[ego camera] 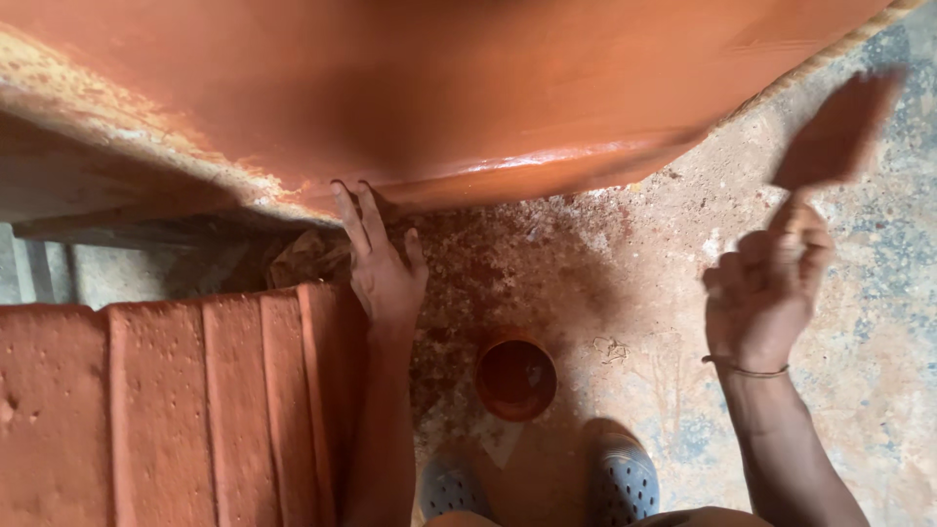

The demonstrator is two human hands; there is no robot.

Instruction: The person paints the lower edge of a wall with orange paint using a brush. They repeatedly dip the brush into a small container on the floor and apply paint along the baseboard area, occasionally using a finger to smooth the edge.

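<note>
One large clay vessel (439, 88), one paint bowl (515, 378), one brush (837, 132), one stack of five clay slabs (166, 410), two hands and two shoes are in view from the head camera.

The large clay vessel fills the frame from 10 to 1 o'clock. Its wall is smooth and evenly orange-red, with a glossy, wet-looking band along the lower curve at about 12 o'clock; toward 10 o'clock the coating breaks up into pale, flaky patches. A length of rope (830, 54) runs along its edge at 1 o'clock.

The left hand (386, 268), just left of centre, is released: the fingers are extended, with the fingertips (353, 200) touching the underside of the vessel, grasping nothing.

The right hand (766, 288), at 3 o'clock, is clenched around the handle of the brush, whose broad, paint-stained, blurred head points up toward 2 o'clock, well apart from the vessel. A thin band circles the wrist.

The paint bowl, round and coated red-brown inside, stands on the stained floor (878, 390) at 6 o'clock, between the two forearms and just above the grey perforated shoes (625, 478). The slabs, standing on edge side by side, lie at 8 o'clock, beside the left forearm.
</note>
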